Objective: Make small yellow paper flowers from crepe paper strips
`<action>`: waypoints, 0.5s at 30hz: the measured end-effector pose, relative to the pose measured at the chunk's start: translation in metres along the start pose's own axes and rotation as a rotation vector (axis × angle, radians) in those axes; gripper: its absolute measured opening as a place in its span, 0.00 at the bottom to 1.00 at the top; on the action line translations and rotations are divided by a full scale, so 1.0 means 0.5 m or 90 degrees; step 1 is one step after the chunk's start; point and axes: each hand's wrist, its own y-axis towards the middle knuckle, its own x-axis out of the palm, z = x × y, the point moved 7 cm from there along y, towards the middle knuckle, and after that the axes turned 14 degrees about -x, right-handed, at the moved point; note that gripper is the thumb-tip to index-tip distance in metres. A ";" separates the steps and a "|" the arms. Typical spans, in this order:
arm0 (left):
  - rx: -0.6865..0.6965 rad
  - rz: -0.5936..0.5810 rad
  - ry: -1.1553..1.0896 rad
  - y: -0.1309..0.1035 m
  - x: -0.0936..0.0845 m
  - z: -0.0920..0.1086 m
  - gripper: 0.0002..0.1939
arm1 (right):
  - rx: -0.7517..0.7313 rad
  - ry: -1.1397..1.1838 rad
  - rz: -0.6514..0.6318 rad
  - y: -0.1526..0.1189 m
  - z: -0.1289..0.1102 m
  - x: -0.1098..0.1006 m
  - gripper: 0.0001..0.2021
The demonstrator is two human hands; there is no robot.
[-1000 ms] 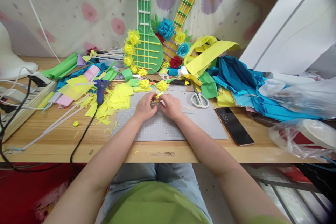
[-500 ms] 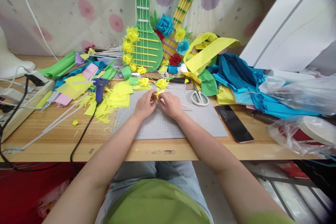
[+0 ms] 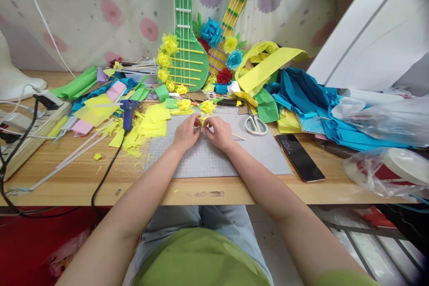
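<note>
Over the grey cutting mat [image 3: 191,161], my left hand [image 3: 187,133] and my right hand [image 3: 219,133] meet, both with fingers pinched around a small piece of yellow paper [image 3: 202,119]. Most of that piece is hidden behind the fingers. Just beyond it lie yellow paper flowers [image 3: 207,107]. A thin stick [image 3: 238,137] pokes out to the right of my right hand. White-handled scissors [image 3: 255,125] rest farther right on the mat. Yellow paper squares [image 3: 154,119] are piled to the left of my left hand.
A blue glue gun [image 3: 128,114] stands at the left, its black cord trailing over the table edge. A green paper guitar [image 3: 191,65] and a yellow one [image 3: 231,15] lean at the back. A phone [image 3: 300,157] and blue paper [image 3: 304,98] lie right.
Both hands stay in nearly the same place, with slight finger movement around the yellow paper. Less of the paper shows between the fingers now.
</note>
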 end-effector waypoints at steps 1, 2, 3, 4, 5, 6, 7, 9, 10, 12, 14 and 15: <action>0.005 0.004 0.000 0.000 0.000 0.001 0.21 | -0.001 0.001 0.004 0.000 0.001 0.000 0.07; 0.007 0.006 0.000 0.000 -0.001 0.001 0.21 | -0.002 0.002 0.007 0.000 0.002 0.001 0.07; 0.007 0.006 -0.001 -0.001 -0.001 0.001 0.21 | -0.005 0.001 0.010 0.000 0.002 0.001 0.07; 0.005 0.003 -0.002 -0.001 -0.001 0.001 0.21 | -0.008 0.000 0.013 0.000 0.003 0.001 0.07; 0.002 0.001 -0.003 -0.001 -0.001 0.001 0.21 | -0.010 -0.001 0.016 -0.001 0.003 0.001 0.08; -0.001 -0.002 -0.006 -0.001 -0.002 0.000 0.21 | -0.012 -0.002 0.018 -0.001 0.004 0.000 0.08; -0.002 -0.003 -0.011 -0.001 -0.003 0.001 0.21 | -0.013 -0.003 0.021 -0.001 0.004 0.000 0.08; -0.002 -0.004 -0.021 -0.002 -0.005 0.002 0.21 | -0.015 -0.002 0.026 -0.001 0.005 -0.001 0.08; -0.003 -0.005 -0.026 -0.002 -0.006 0.002 0.22 | -0.015 0.000 0.028 -0.001 0.005 -0.002 0.08; -0.006 -0.007 -0.032 -0.003 -0.007 0.003 0.22 | -0.013 0.008 0.031 -0.001 0.006 -0.002 0.07; -0.013 -0.011 -0.034 -0.003 -0.006 0.002 0.22 | -0.006 0.021 0.034 -0.001 0.008 -0.001 0.07; -0.018 -0.013 -0.033 -0.002 -0.005 0.001 0.22 | -0.002 0.029 0.033 -0.001 0.008 -0.001 0.07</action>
